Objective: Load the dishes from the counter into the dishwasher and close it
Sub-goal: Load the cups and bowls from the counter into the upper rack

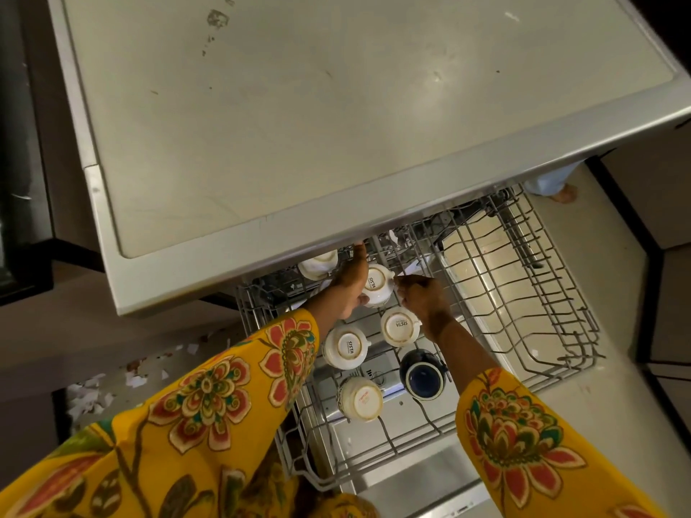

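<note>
Home kitchen, open dishwasher rack (pixel 523 293), upturned cups (pixel 347 347), steel counter (pixel 336 106)

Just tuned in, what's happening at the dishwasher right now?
A person is loading cups into the pulled-out upper rack. Both the left hand and the right hand are on one upside-down white cup, setting it in place. Three more white cups and a dark blue cup already sit upside down nearer the person. The rack's right half is bare, and the dishwasher is open.
</note>
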{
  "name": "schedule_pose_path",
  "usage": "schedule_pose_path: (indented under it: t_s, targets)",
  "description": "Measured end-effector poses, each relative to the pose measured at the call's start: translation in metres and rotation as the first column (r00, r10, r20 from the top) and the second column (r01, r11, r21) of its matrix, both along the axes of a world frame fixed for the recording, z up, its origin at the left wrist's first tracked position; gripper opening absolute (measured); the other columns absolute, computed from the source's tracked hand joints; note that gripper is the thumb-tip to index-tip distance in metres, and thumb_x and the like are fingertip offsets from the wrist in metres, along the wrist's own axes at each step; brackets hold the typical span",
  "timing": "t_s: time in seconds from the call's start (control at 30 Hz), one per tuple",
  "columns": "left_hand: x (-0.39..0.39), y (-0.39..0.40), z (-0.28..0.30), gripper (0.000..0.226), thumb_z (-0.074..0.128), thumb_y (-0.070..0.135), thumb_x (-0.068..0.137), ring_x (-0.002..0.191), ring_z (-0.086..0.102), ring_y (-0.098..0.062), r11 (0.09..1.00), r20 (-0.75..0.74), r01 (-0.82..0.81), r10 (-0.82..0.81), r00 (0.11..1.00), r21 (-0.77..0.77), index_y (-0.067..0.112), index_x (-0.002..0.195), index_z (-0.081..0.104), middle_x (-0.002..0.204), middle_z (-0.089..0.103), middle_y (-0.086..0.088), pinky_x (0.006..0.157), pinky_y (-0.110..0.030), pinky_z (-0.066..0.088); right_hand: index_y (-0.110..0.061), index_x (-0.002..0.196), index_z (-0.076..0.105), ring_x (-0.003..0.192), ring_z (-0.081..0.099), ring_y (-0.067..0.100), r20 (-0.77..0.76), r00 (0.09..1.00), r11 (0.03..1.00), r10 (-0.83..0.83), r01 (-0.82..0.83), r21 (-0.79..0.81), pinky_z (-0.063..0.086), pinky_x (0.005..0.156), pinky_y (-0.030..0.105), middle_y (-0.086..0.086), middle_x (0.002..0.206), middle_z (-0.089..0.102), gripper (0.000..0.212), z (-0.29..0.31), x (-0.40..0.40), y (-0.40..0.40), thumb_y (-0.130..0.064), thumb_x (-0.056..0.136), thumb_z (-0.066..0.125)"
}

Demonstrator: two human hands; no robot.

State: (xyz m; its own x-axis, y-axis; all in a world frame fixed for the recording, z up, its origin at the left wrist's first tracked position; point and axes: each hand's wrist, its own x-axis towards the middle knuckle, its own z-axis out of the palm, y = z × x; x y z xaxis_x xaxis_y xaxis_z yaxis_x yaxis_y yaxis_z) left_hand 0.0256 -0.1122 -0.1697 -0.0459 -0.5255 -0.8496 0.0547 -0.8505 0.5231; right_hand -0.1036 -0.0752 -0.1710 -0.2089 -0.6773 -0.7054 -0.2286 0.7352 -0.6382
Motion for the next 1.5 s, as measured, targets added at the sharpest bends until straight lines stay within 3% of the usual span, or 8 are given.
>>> schedule_pose_path:
  t_s: [0.27,0.9,1.07,1.17,1.23,1.3,1.43,1.5]
  targets:
    - [-0.004,0.01,-0.006,0.076,0.022,0.074,0.086,0.111,0.054,-0.025,0.999,0.025,0.031,-0.031,0.999,-0.015,0.021,0.138,0.04,0.13,0.055,-0.007,0.078,-0.032,0.046,-0.017,0.095,0.063,0.124,0.046,0.037,0.168,0.966,0.981,-0.194,0.19,0.038,0.035,0.109,0.049,0.025,0.127,0.055,0.025,0.031,0.01,0.006,-0.007,0.096,0.04]
    - [0.006,0.032,0.03,0.076,0.021,0.071,0.089,0.087,0.053,-0.021,0.999,-0.028,-0.042,0.041,0.999,-0.022,0.015,0.128,0.054,0.111,0.059,-0.01,0.061,-0.028,0.044,-0.022,0.086,0.061,0.107,0.058,0.032,0.042,0.976,0.976,-0.215,0.215,-0.017,0.042,0.102,0.049,0.015,0.111,0.064,0.022,0.036,0.007,0.02,-0.037,0.095,0.048]
    - [0.023,0.057,0.044,0.07,0.017,0.064,0.094,0.103,0.05,-0.024,0.993,-0.067,-0.112,0.108,0.992,-0.046,0.017,0.135,0.048,0.11,0.048,-0.002,0.087,-0.033,0.039,-0.011,0.088,0.066,0.106,0.058,0.042,0.061,0.976,0.978,-0.207,0.208,-0.001,0.044,0.096,0.049,0.026,0.109,0.063,0.035,0.053,0.014,0.038,-0.04,0.095,0.049]
    - [0.035,0.075,0.062,0.067,0.019,0.062,0.095,0.103,0.051,-0.024,0.979,-0.027,-0.185,0.184,0.983,-0.082,0.015,0.131,0.051,0.119,0.053,-0.005,0.073,-0.028,0.042,-0.002,0.105,0.064,0.114,0.054,0.04,0.072,0.989,0.991,-0.133,0.132,0.013,0.041,0.1,0.051,0.027,0.121,0.058,0.046,0.066,0.026,0.051,-0.043,0.095,0.046]
    - [0.045,0.087,0.073,0.06,0.023,0.057,0.097,0.107,0.054,-0.026,0.967,-0.019,-0.233,0.232,0.973,-0.1,0.015,0.132,0.05,0.123,0.055,-0.007,0.069,-0.026,0.042,-0.009,0.088,0.064,0.087,0.062,0.034,0.074,0.995,0.998,-0.06,0.06,-0.001,0.051,0.078,0.041,0.032,0.097,0.056,0.04,0.077,0.038,0.061,-0.044,0.094,0.046]
    - [0.056,0.101,0.089,0.057,0.024,0.052,0.099,0.118,0.053,-0.026,0.955,-0.043,-0.277,0.274,0.961,-0.105,0.013,0.132,0.05,0.128,0.056,-0.006,0.077,-0.029,0.043,-0.015,0.075,0.056,0.062,0.048,0.022,0.066,0.998,1.0,-0.009,0.01,-0.004,0.036,0.056,0.03,0.02,0.079,0.046,0.036,0.086,0.05,0.072,-0.043,0.094,0.046]
    - [0.085,0.133,0.113,0.065,0.017,0.054,0.099,0.131,0.044,-0.025,0.933,-0.045,-0.314,0.311,0.949,-0.177,0.012,0.14,0.044,0.144,0.045,-0.004,0.101,-0.034,0.038,-0.013,0.097,0.062,0.103,0.058,0.032,0.089,0.988,0.992,0.127,-0.128,0.007,0.046,0.083,0.038,0.015,0.109,0.062,0.037,0.1,0.083,0.1,-0.044,0.096,0.042]
    - [0.103,0.15,0.121,0.069,0.017,0.059,0.097,0.134,0.039,-0.027,0.92,-0.005,-0.338,0.343,0.939,-0.198,0.013,0.142,0.042,0.148,0.039,-0.004,0.106,-0.038,0.033,-0.019,0.096,0.06,0.1,0.057,0.027,0.112,0.975,0.982,0.191,-0.191,-0.01,0.045,0.08,0.035,0.01,0.108,0.062,0.03,0.109,0.104,0.114,-0.044,0.096,0.044]
